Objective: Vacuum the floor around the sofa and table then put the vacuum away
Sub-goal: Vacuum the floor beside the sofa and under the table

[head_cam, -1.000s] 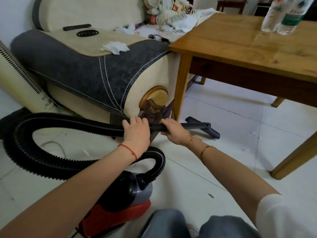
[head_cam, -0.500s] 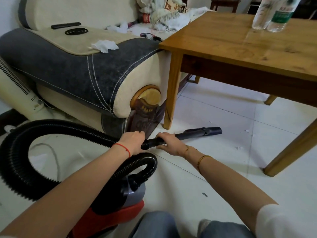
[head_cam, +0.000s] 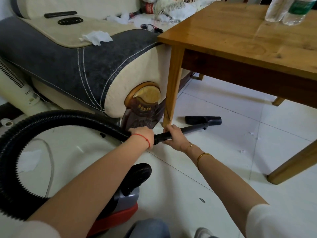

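A red and grey vacuum body [head_cam: 127, 201] sits on the white tiled floor under my left arm. Its black ribbed hose [head_cam: 51, 117] loops left and runs to a dark wand [head_cam: 192, 128]. My left hand [head_cam: 142, 136] grips the hose end where it meets the wand. My right hand [head_cam: 173, 135] grips the wand just ahead of it. The black floor nozzle [head_cam: 203, 119] lies flat on the tiles beside the wooden table's near leg [head_cam: 172, 86]. The sofa's grey and cream armrest [head_cam: 82, 66] stands just beyond my hands.
The wooden table [head_cam: 240, 40] carries two plastic bottles [head_cam: 289, 9]. A second table leg [head_cam: 291, 162] stands at right. White paper scraps [head_cam: 241, 151] dot the tiles under the table. A white tower fan [head_cam: 15, 86] leans at left. A tissue [head_cam: 97, 37] lies on the armrest.
The wand has swung so the nozzle now lies flat on the floor further right, past the table leg. My hands have shifted slightly right along the wand.
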Motion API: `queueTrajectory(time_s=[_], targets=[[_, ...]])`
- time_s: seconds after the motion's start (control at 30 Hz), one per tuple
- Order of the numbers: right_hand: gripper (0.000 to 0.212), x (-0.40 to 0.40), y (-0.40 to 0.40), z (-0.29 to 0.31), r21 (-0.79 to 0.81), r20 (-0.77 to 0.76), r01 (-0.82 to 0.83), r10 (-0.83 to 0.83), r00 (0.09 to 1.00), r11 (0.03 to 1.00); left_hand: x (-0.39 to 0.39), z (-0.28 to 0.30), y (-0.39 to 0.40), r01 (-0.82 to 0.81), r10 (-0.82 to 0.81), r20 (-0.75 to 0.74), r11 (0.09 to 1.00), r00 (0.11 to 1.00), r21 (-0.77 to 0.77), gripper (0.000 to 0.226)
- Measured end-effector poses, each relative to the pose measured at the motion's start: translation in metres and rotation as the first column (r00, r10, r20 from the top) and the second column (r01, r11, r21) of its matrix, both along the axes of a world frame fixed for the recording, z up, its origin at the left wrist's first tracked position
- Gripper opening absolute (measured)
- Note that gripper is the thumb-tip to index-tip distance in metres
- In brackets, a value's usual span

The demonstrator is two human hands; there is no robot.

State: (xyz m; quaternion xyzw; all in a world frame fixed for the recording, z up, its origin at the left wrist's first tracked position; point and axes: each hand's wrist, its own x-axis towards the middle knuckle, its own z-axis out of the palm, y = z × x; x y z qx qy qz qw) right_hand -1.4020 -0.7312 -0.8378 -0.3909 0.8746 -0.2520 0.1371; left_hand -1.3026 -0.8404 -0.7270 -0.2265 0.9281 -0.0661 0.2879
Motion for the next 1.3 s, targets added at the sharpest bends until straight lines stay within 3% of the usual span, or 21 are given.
queueTrajectory(time_s=[0.1,0.27,0.4,0.6,0.7,0.9,1.03,1.13,1.3], targets=[[0.038,-0.008,-0.004,0.001,-0.018,-0.012,0.041,-0.041,0.999,0.999,-0.011,0.020,-0.004,-0.013,0.030,0.098,0.985,0.995,-0.174,0.046],[0.038,-0.015,-0.012,0.009,0.015,-0.087,0.015,-0.014,0.996,1.000,-0.009,0.023,-0.011,0.213,-0.191,0.099,0.922,0.977,-0.325,0.034],[0.033,-0.008,-0.013,0.017,-0.032,-0.232,-0.122,0.112,0.966,0.992,-0.002,0.015,-0.011,0.231,-0.262,-0.046,0.911,0.964,-0.340,0.029],[0.023,0.001,-0.013,0.030,-0.152,-0.161,-0.103,0.078,0.984,0.983,0.019,0.001,-0.001,0.171,-0.300,-0.353,0.920,0.886,-0.351,0.025],[0.024,0.004,-0.010,0.032,-0.139,-0.163,-0.089,0.066,0.984,0.986,0.027,0.010,0.000,0.136,-0.255,-0.407,0.945,0.877,-0.298,0.032],[0.027,0.023,-0.015,0.030,-0.098,-0.180,-0.110,0.091,0.979,0.989,0.029,0.043,-0.018,0.203,-0.209,-0.136,0.978,0.968,-0.057,0.042],[0.031,0.034,-0.023,0.029,-0.024,-0.191,-0.164,0.157,0.969,0.986,0.039,0.048,-0.029,0.214,-0.214,0.003,0.975,0.977,-0.064,0.052],[0.034,0.034,-0.026,0.028,0.004,-0.225,-0.182,0.178,0.958,0.983,0.046,0.045,-0.028,0.206,-0.212,-0.017,0.965,0.977,-0.161,0.046],[0.028,0.026,-0.021,0.036,0.030,-0.330,-0.297,0.290,0.898,0.954,0.054,0.027,-0.019,0.142,-0.167,-0.138,0.974,0.976,-0.175,0.038]])
